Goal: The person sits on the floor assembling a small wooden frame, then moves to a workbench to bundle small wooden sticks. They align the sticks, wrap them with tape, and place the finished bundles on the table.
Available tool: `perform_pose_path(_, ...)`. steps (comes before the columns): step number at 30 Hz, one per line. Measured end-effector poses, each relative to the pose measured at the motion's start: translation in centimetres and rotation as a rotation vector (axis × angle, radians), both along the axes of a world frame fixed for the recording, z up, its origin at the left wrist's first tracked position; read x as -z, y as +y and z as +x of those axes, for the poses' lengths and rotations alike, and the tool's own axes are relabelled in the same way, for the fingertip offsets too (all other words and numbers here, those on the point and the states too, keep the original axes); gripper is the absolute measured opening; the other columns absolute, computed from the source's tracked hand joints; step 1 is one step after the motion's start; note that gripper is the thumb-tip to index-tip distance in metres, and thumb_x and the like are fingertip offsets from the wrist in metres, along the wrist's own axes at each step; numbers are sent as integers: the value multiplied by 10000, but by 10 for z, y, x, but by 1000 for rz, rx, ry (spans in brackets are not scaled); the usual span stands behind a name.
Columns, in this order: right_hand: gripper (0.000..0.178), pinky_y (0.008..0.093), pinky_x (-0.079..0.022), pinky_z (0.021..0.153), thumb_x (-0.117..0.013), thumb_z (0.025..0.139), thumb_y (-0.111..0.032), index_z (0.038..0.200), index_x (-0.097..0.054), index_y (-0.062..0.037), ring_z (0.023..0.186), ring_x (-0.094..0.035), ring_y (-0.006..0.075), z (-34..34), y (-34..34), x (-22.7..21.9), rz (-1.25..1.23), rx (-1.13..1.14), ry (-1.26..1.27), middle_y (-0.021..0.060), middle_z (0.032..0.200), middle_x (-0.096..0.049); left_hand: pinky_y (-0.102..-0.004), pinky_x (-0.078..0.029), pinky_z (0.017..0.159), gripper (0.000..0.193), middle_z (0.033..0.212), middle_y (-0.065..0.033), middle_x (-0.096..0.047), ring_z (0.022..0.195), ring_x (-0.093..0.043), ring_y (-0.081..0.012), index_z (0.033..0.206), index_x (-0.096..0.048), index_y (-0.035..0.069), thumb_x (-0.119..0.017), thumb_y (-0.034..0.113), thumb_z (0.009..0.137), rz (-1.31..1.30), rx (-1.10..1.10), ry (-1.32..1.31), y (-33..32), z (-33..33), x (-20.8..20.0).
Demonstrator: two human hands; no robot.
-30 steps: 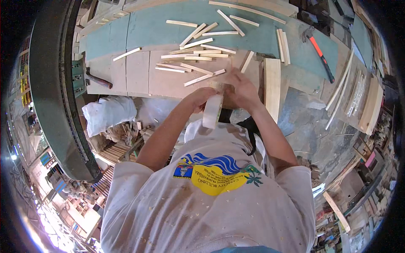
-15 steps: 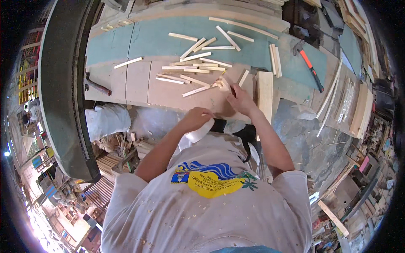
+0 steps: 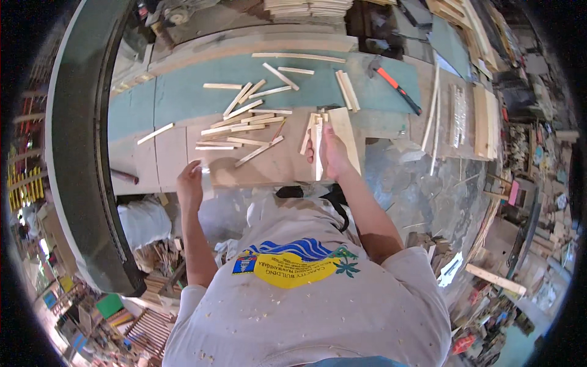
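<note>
My right hand (image 3: pixel 334 151) is closed around a small bundle of pale wooden sticks (image 3: pixel 318 137), held upright over the near edge of the bench. Off to the left, my left hand (image 3: pixel 190 183) pinches a whitish, see-through strip (image 3: pixel 206 178) between thumb and fingers; its exact kind is unclear. Loose wooden sticks (image 3: pixel 244 125) lie scattered across the bench between and beyond the hands. One stick (image 3: pixel 260 151) with a pencil-like thin thing across its end lies nearest. A thick pale board (image 3: pixel 346 139) rests just right of the bundle.
A hammer with a red and black handle (image 3: pixel 397 90) lies at the far right of the bench (image 3: pixel 177 98). Another handle (image 3: pixel 124 176) shows at the left, partly behind a large dark machine beam (image 3: pixel 82 140). Long strips (image 3: pixel 433 116) and boards (image 3: pixel 483 122) stand further right.
My left hand has moved left, away from my right hand, with the whitish strip at its fingers. The stick bundle has turned upright in my right hand. The whole view has shifted.
</note>
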State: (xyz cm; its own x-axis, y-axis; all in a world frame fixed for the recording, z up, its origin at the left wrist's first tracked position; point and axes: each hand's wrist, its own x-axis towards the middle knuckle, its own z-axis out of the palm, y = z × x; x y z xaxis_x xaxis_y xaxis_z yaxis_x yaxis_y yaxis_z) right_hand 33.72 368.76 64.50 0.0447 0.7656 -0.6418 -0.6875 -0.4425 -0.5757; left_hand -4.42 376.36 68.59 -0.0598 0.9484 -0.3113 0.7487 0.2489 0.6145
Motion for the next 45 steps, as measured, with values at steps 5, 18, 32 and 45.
perform_pose_path(5,517,355,-527,521,-378,1065,-548,1057,-556,-62,584,-608,209,-2,-5,-21,-81,160,-146,113,764,-621,-392,-534,816,272,1019,-206,-740,905,-713,-296,1205,-703,27,-604,156,986,237,-22,9,8,-35,50)
perform_pose_path(18,256,349,-546,801,-630,999,-200,1178,-592,-21,893,-654,184,138,-93,-17,9,526,-366,78,1015,-656,-400,-537,904,277,1148,-157,-735,1030,-707,-305,1196,-717,38,-605,171,980,282,3,190,14,-2,52)
perform_pose_path(32,485,438,-514,946,-635,942,-239,1406,-550,-127,1073,-683,321,429,-88,4,-401,92,-1800,160,1124,-721,-287,-516,826,182,985,-90,-736,899,-642,-131,1099,-715,-18,-623,66,966,104,183,-122,-3,159,-45)
perform_pose_path(45,907,399,-456,1072,-776,864,-100,1573,-216,-18,1341,-469,267,99,-60,-57,325,-141,-815,191,1507,-364,-396,-495,939,148,941,-82,-675,1023,-629,-273,943,-749,71,-740,75,795,258,612,-605,-52,349,-25)
